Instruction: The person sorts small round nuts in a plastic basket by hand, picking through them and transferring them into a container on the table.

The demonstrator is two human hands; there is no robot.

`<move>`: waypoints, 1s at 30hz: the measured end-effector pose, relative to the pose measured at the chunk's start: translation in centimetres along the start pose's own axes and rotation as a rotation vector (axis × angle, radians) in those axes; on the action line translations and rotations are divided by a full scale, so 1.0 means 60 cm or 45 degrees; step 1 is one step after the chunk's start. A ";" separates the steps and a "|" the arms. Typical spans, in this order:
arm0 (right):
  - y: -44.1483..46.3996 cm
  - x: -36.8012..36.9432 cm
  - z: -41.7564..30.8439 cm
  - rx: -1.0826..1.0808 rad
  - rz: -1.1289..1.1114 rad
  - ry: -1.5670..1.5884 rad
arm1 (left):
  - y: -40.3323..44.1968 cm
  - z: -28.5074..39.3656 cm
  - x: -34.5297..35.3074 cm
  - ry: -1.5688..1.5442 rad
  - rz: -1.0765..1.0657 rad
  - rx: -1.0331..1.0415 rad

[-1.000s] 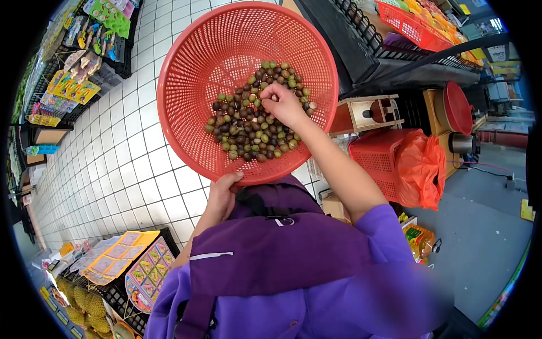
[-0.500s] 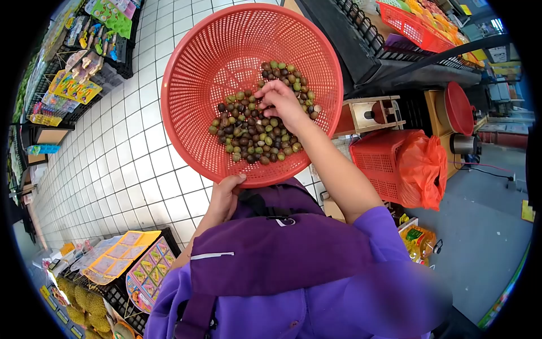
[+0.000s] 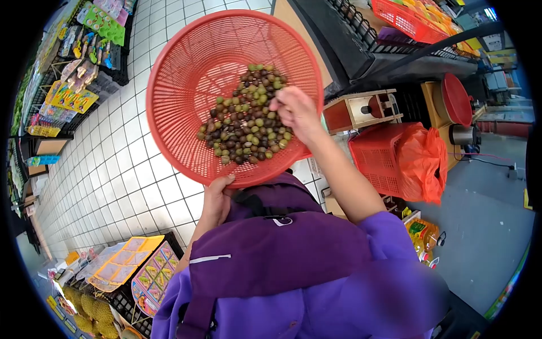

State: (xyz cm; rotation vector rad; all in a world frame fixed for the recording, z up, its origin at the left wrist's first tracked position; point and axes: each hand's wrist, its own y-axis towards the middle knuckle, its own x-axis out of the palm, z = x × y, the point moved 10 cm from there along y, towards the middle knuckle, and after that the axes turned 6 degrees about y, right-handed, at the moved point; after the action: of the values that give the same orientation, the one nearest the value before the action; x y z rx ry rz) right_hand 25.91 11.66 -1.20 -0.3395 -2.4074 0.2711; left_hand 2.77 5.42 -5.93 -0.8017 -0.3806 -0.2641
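A round red plastic mesh basket (image 3: 186,62) is held out in front of me, tilted. Small round green and brown nuts or fruits (image 3: 243,124) lie heaped across its lower right part. My left hand (image 3: 217,198) grips the near rim, thumb over the edge and its other fingers hidden beneath. Above the right side of the heap is my right hand (image 3: 299,116), fingers curled together and slightly blurred. What those fingers hold, if anything, cannot be made out.
White floor tiles (image 3: 113,158) stretch to the left. Racks of packaged goods (image 3: 73,96) stand on that side. A black display stand (image 3: 344,68) is close on the right, above a red crate (image 3: 375,164) with a red plastic bag (image 3: 420,164). Oil bottles (image 3: 420,234) sit lower right.
The basket has shifted left and tipped somewhat. My right hand has risen out of the heap and drawn toward the right rim, its fingers curling. My left hand keeps its hold on the rim.
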 end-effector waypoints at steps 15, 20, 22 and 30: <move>-0.087 -0.201 -0.046 -0.535 0.533 -1.301 | -0.003 0.028 -0.018 0.013 0.036 0.113; -0.088 0.074 -0.051 -0.890 -0.136 -1.564 | -0.002 0.023 0.011 0.038 -0.037 0.113; -0.048 0.104 0.007 -0.756 -0.271 -1.736 | -0.004 0.024 0.016 0.048 -0.059 0.116; 0.014 0.108 0.084 -0.537 -0.204 -2.422 | -0.007 0.010 0.024 0.060 -0.065 0.129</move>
State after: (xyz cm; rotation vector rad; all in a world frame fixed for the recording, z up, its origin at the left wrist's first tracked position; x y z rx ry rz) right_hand 18.00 13.95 -1.29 0.0699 -4.3572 -0.1340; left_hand 3.75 5.44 -4.67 -0.6860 -0.3674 -0.3087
